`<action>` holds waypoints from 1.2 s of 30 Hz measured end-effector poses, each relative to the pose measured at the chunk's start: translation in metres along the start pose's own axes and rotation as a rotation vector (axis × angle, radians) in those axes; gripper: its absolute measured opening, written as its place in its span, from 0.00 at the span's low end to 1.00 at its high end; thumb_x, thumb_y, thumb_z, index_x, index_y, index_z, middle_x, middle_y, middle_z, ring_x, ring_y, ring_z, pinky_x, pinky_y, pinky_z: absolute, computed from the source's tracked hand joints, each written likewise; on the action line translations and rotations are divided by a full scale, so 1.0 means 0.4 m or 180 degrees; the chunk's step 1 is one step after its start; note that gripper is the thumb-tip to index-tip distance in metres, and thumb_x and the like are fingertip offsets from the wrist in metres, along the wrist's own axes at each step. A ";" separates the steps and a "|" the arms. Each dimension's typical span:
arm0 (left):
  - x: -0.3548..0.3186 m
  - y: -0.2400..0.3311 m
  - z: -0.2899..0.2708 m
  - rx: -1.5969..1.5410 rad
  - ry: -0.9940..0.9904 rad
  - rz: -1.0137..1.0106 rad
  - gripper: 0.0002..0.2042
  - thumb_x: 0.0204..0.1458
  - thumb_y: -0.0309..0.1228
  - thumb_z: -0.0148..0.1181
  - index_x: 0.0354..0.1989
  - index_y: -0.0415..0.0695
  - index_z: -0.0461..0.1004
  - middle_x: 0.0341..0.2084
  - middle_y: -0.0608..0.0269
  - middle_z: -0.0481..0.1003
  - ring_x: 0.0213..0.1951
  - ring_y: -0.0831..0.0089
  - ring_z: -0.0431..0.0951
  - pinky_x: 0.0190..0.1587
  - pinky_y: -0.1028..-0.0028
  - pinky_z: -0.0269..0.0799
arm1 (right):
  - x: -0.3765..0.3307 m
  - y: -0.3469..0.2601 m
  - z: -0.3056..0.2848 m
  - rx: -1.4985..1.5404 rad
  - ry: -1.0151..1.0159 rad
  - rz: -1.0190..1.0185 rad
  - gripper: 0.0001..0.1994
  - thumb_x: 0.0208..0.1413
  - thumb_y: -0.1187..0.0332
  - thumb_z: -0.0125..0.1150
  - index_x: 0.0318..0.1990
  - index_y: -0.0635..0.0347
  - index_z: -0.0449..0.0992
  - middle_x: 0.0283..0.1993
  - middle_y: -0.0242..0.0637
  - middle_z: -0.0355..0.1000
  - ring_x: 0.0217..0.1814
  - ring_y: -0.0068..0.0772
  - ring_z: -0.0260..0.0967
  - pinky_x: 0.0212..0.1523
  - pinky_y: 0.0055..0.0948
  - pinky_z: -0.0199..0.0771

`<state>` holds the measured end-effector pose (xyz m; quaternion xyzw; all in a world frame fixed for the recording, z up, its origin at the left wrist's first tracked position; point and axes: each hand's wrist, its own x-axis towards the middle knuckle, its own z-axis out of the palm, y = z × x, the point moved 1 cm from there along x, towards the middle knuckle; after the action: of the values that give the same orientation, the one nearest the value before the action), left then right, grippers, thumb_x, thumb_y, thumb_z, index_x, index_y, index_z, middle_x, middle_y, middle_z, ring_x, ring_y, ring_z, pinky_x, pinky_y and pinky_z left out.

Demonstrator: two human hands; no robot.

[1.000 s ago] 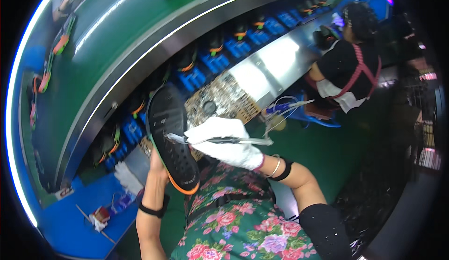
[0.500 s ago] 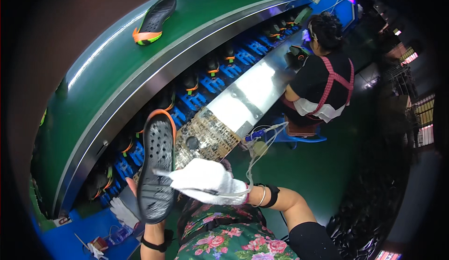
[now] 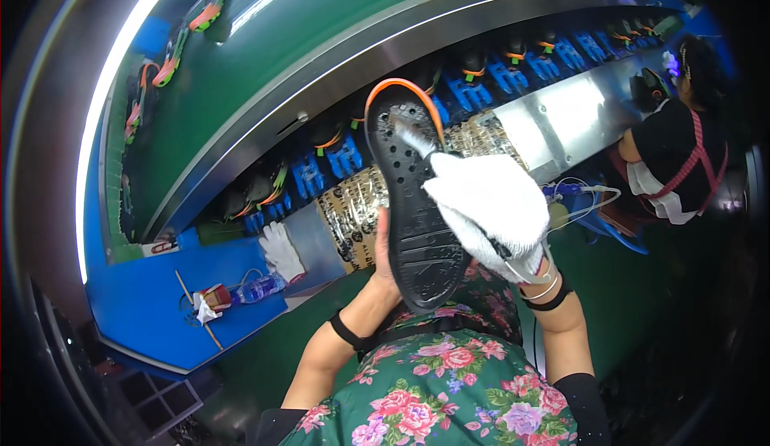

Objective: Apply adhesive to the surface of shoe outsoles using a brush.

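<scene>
Brushing a shoe sole (image 3: 419,213): the brush (image 3: 415,138) has moved from its middle to the orange-rimmed end, apparently extending coverage.
Head view: the gloved right hand (image 3: 491,209) grips the brush; the bare left hand (image 3: 383,245), partly hidden, clasps the black, perforated, glossy sole over the taped surface (image 3: 353,213).
</scene>
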<state>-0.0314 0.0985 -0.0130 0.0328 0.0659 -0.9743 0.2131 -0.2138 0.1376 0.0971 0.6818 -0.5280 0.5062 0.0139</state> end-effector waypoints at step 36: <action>0.077 0.125 0.053 0.1328 -0.0184 0.0895 0.53 0.53 0.79 0.36 0.75 0.45 0.54 0.67 0.51 0.65 0.64 0.43 0.70 0.61 0.42 0.74 | -0.056 -0.055 0.152 0.0487 -0.0243 0.0015 0.14 0.47 0.77 0.71 0.43 0.57 0.87 0.47 0.44 0.83 0.46 0.44 0.81 0.46 0.35 0.80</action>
<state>-0.0391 0.0379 -0.0007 0.0571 -0.1479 -0.9281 0.3369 -0.1550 0.1295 0.0630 0.6984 -0.4895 0.5188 -0.0595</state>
